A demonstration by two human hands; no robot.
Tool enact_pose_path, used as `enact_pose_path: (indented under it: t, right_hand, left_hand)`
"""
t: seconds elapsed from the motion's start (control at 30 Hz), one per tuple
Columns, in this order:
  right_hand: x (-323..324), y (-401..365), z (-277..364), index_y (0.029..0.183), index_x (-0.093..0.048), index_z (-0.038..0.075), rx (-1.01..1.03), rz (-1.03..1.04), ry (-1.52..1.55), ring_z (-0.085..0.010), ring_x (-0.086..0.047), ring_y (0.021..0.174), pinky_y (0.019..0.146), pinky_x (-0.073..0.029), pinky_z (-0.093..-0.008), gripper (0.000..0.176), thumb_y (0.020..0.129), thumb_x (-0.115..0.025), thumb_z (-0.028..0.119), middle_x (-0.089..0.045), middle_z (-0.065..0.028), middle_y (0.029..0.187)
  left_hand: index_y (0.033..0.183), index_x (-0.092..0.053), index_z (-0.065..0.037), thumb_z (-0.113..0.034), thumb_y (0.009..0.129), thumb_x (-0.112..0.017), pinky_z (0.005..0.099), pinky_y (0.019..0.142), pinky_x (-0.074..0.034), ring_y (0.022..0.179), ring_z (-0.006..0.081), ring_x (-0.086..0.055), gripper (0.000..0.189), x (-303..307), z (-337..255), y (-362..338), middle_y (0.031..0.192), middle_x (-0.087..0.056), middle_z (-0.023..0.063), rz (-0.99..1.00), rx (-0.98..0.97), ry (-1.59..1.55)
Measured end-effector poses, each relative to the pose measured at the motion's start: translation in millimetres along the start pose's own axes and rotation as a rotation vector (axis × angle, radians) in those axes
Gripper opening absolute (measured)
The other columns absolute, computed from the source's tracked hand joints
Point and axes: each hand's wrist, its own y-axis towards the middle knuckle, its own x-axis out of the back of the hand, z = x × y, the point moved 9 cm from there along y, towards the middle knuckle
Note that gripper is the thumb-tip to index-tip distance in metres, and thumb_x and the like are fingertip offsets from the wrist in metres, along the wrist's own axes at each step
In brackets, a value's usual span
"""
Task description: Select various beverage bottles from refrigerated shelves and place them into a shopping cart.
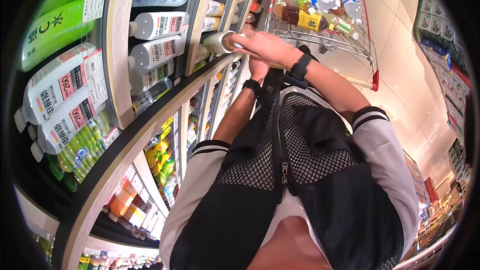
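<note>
My right hand (267, 47) reaches across to the shelf edge, its fingers closed around the end of a bottle (218, 43) with a pale label. The bottle lies sideways in the view, close to the shelf's front rail. My left hand (258, 69) is just below the right one, and its fingers are hidden behind the right hand and wrist. Near the held bottle, white-labelled drink bottles (159, 25) stand in a row on the shelf.
A shopping cart (372, 45) holding several drink bottles (312, 19) stands beyond my hands. Shelves of bottles line the left, with a long wooden shelf edge (145, 115). Pale floor tiles (400, 105) and another display (440, 25) are at the right.
</note>
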Motion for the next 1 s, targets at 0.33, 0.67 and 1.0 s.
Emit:
enact_pose_path:
  t: [0.33, 0.67, 1.0]
  right_hand:
    - [-49, 57, 30, 0.132, -0.051, 0.023, 0.114, -0.111, -0.118, -0.0402, -0.07, 0.083, 0.069, -0.056, -0.0491, 0.044, 0.091, -0.054, 0.008, -0.062, -0.0187, 0.098]
    - [-94, 97, 18, 0.128, -0.053, 0.009, -0.014, -0.366, 0.189, -0.0403, -0.067, 0.092, 0.077, -0.055, -0.0489, 0.047, 0.084, -0.071, 0.012, -0.068, -0.0173, 0.102]
    - [-74, 100, 5, 0.122, -0.065, 0.002, -0.107, -0.397, 0.365, -0.0448, -0.064, 0.101, 0.092, -0.052, -0.0497, 0.039, 0.088, -0.067, 0.021, -0.069, -0.0257, 0.108]
  left_hand:
    - [0.14, -0.048, -0.006, -0.036, 0.101, -0.054, 0.0442, 0.101, -0.046, 0.124, 0.031, -0.059, 0.049, -5, -3, -37, 0.13, -0.062, 0.0173, 0.107, -0.351, -0.02]
    - [0.125, -0.052, -0.004, -0.034, 0.101, -0.057, 0.0452, 0.08, -0.051, 0.098, 0.0318, -0.066, 0.039, 8, 1, -22, 0.105, -0.067, 0.0181, 0.083, 0.102, -0.288]
    - [0.11, -0.053, -0.002, -0.031, 0.101, -0.057, 0.0467, 0.074, -0.05, 0.086, 0.0328, -0.067, 0.031, -23, 30, 5, 0.094, -0.067, 0.019, 0.032, -0.236, -0.331]
